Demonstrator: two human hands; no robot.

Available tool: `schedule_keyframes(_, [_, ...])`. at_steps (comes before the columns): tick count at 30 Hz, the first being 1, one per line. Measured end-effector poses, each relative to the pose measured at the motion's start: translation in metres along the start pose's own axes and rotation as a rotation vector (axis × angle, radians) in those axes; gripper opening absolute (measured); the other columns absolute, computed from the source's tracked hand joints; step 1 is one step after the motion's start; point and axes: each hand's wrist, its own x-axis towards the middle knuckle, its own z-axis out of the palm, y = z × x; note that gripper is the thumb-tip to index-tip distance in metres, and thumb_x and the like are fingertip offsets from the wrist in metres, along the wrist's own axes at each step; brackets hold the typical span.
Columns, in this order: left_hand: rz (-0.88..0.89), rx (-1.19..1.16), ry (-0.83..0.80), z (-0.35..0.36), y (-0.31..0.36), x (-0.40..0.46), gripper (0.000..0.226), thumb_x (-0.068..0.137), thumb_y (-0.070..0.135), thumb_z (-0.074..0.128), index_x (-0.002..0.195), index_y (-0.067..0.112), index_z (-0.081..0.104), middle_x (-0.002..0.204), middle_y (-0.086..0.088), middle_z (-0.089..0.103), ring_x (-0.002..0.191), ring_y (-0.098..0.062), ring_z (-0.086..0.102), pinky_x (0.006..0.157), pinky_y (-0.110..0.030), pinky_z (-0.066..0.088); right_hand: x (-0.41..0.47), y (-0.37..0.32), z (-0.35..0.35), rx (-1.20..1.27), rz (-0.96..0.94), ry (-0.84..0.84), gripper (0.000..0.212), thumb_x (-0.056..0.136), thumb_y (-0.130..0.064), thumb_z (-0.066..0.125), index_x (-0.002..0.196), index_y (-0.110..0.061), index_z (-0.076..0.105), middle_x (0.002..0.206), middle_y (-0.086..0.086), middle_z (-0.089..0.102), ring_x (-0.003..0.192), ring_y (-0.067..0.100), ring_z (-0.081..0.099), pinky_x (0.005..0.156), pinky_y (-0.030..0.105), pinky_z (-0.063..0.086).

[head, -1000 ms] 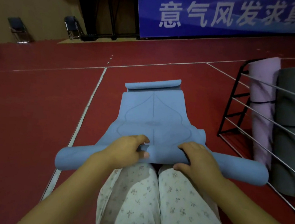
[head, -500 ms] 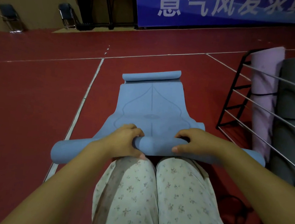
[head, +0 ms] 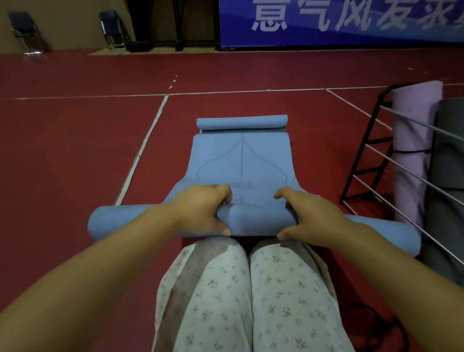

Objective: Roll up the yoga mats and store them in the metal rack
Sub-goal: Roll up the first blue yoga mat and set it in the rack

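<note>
Both hands, left hand [head: 201,211] and right hand [head: 311,219], clasp the rolled part of the blue yoga mat [head: 244,160] on the red floor [head: 51,159] (far end curled). Metal rack [head: 374,152] stands right; blue banner [head: 346,17] reads "意气风发求真".

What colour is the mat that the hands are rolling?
The mat is light blue with thin darker line markings, seen in the head view.
</note>
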Motion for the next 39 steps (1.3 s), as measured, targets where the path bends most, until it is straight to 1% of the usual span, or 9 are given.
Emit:
schedule_keyframes(5, [0.177, 0.062, 0.108, -0.024, 0.022, -0.062, 0.049, 0.069, 0.05, 0.076, 0.097, 0.016, 0.054, 0.089, 0.003, 0.061, 0.08, -0.019, 0.057, 0.062, -0.028, 0.029, -0.06, -0.026, -0.019, -0.026, -0.128, 0.065, 0.057, 0.071, -0.054, 0.073, 0.118, -0.03, 0.052, 0.111, -0.01, 0.059, 0.102, 0.012, 0.055, 0.083, 0.032, 0.045])
schedule_keyframes(8, [0.278, 0.103, 0.202, -0.005, 0.039, -0.1, 0.05, 0.064, 0.064, 0.06, 0.085, 0.02, 0.056, 0.074, 0.006, 0.061, 0.065, -0.018, 0.061, 0.051, -0.025, 0.038, -0.097, -0.037, -0.007, -0.063, -0.156, 0.045, 0.056, 0.071, -0.056, 0.072, 0.117, -0.03, 0.053, 0.111, -0.013, 0.058, 0.102, 0.01, 0.054, 0.083, 0.032, 0.044])
schedule_keyframes(12, [0.222, 0.002, 0.146, 0.026, 0.045, -0.115, 0.053, 0.061, 0.068, 0.052, 0.083, 0.021, 0.061, 0.07, 0.004, 0.062, 0.062, -0.02, 0.063, 0.05, -0.024, 0.046, -0.11, -0.034, 0.018, 0.042, -0.097, -0.089, 0.051, 0.067, -0.054, 0.076, 0.107, -0.032, 0.053, 0.105, -0.013, 0.06, 0.097, 0.008, 0.056, 0.081, 0.032, 0.046])
schedule_keyframes(20, [-0.043, -0.323, -0.149, 0.01, 0.029, -0.079, 0.037, 0.068, 0.043, 0.082, 0.099, 0.028, 0.068, 0.095, 0.013, 0.068, 0.087, -0.006, 0.061, 0.079, -0.022, 0.047, -0.072, -0.022, -0.002, 0.239, -0.002, -0.313, 0.039, 0.067, -0.05, 0.078, 0.1, -0.045, 0.057, 0.107, -0.018, 0.061, 0.1, 0.004, 0.058, 0.09, 0.035, 0.048])
schedule_keyframes(26, [-0.11, -0.479, -0.26, 0.01, 0.021, -0.064, 0.029, 0.069, 0.035, 0.083, 0.092, 0.023, 0.07, 0.089, 0.012, 0.067, 0.082, -0.004, 0.061, 0.075, -0.017, 0.047, -0.088, -0.054, 0.006, -0.138, -0.014, -0.082, 0.055, 0.084, -0.039, 0.065, 0.135, -0.037, 0.045, 0.123, -0.008, 0.044, 0.116, 0.012, 0.043, 0.094, 0.029, 0.039])
schedule_keyframes(29, [-0.13, -0.492, -0.299, 0.008, 0.022, -0.06, 0.03, 0.07, 0.033, 0.083, 0.093, 0.02, 0.072, 0.09, 0.008, 0.069, 0.084, -0.007, 0.063, 0.078, -0.022, 0.05, -0.103, -0.075, 0.025, -0.166, -0.027, 0.029, 0.054, 0.076, -0.036, 0.072, 0.125, -0.029, 0.051, 0.119, -0.006, 0.049, 0.111, 0.017, 0.049, 0.087, 0.034, 0.044])
schedule_keyframes(32, [-0.148, -0.469, -0.363, 0.003, 0.021, -0.054, 0.031, 0.071, 0.036, 0.082, 0.096, 0.02, 0.071, 0.091, 0.008, 0.069, 0.083, -0.006, 0.062, 0.079, -0.022, 0.05, -0.101, -0.07, 0.039, -0.12, 0.015, 0.122, 0.062, 0.041, -0.033, 0.09, 0.097, -0.023, 0.066, 0.091, -0.004, 0.059, 0.079, 0.019, 0.061, 0.06, 0.033, 0.051])
schedule_keyframes(36, [-0.14, -0.406, -0.393, 0.003, 0.02, -0.053, 0.037, 0.074, 0.039, 0.078, 0.102, 0.018, 0.067, 0.095, 0.006, 0.064, 0.09, -0.012, 0.06, 0.077, -0.02, 0.047, -0.092, -0.064, 0.033, -0.084, -0.014, 0.069, 0.049, 0.075, -0.033, 0.072, 0.121, -0.028, 0.055, 0.113, -0.006, 0.052, 0.107, 0.016, 0.049, 0.08, 0.031, 0.04])
schedule_keyframes(39, [-0.146, -0.252, -0.271, 0.004, 0.023, -0.057, 0.057, 0.074, 0.043, 0.076, 0.123, 0.022, 0.056, 0.116, 0.004, 0.051, 0.108, -0.012, 0.05, 0.091, -0.022, 0.041, -0.079, -0.058, 0.022, -0.058, -0.024, 0.01, 0.052, 0.077, -0.039, 0.07, 0.125, -0.032, 0.052, 0.116, -0.008, 0.05, 0.111, 0.014, 0.048, 0.084, 0.031, 0.043])
